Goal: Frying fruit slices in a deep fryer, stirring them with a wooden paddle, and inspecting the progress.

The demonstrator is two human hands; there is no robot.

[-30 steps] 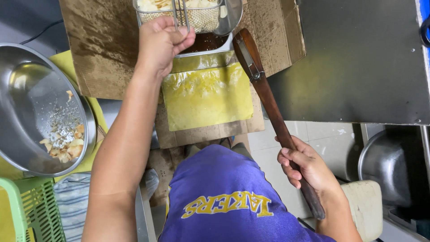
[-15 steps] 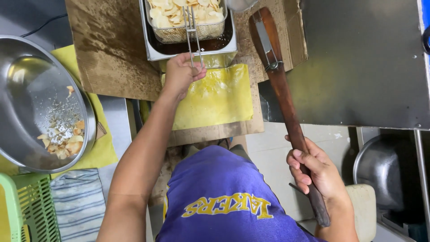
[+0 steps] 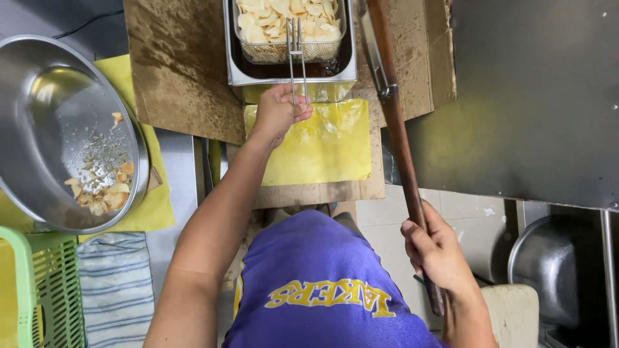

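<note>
Fryer basket (image 3: 288, 32) of wire mesh, filled with pale chips, sits in a rectangular steel fryer pan (image 3: 235, 58) at the top centre of the frame, over dark oil. Its long double-wire handle (image 3: 296, 58) runs down toward the viewer. The left hand (image 3: 278, 113) is closed around the lower end of that handle, fingers wrapped over the wires, just below the pan's near edge.

A long wooden-handled tool (image 3: 400, 135) slants from the top of the frame, right of the pan, down to the lower right. The right hand (image 3: 437, 254) is clamped on its lower part, fingers curled round the shaft. The working end of the tool is cut off by the top edge, so its shape cannot be told.

Below the pan lies a yellow plastic sheet (image 3: 322, 148) on oil-stained brown cardboard (image 3: 180, 71) that spreads across the upper middle. A dark flat surface (image 3: 535, 96) fills the upper right.

At the left, well apart from the fryer, a large steel bowl (image 3: 39, 122) holds a few browned chips and crumbs (image 3: 103, 190) near its lower side. It rests on a yellow cloth (image 3: 155, 206). A green plastic crate (image 3: 45, 290) and a striped towel (image 3: 116, 290) sit in the lower left corner.

At the bottom centre the person's purple shirt (image 3: 316, 258) shows. A steel pot (image 3: 548, 270) is in the lower right.
</note>
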